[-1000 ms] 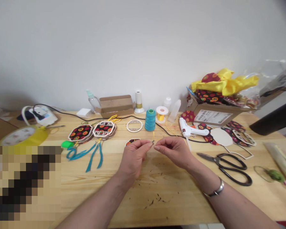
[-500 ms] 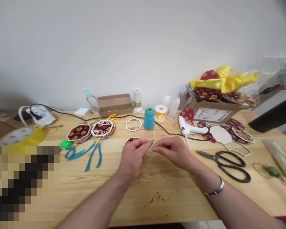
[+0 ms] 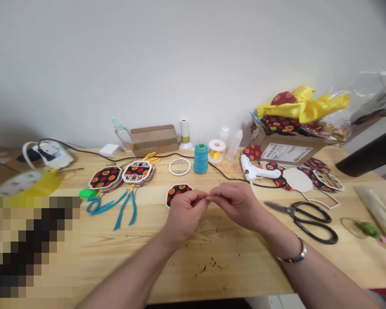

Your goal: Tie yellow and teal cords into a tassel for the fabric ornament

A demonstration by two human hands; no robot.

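My left hand (image 3: 185, 212) and my right hand (image 3: 236, 202) meet fingertip to fingertip over the middle of the wooden table (image 3: 193, 253). Both are closed in a pinch on something tiny that I cannot make out. A small patterned fabric piece (image 3: 177, 192) lies on the table just behind my left hand. A teal thread spool (image 3: 200, 158) and a small reel of yellow thread (image 3: 216, 150) stand farther back.
Finished ornaments with teal tassels (image 3: 128, 176) lie at the left, near a green object (image 3: 88, 193). A white glue gun (image 3: 259, 172), black scissors (image 3: 309, 216) and a cardboard box of fabric (image 3: 292, 137) sit at the right. Yellow tape (image 3: 28, 182) is far left.
Both hands have drawn slightly nearer to me and closer together, fingertips now touching. The short yellow thread end seen above them earlier is hidden.
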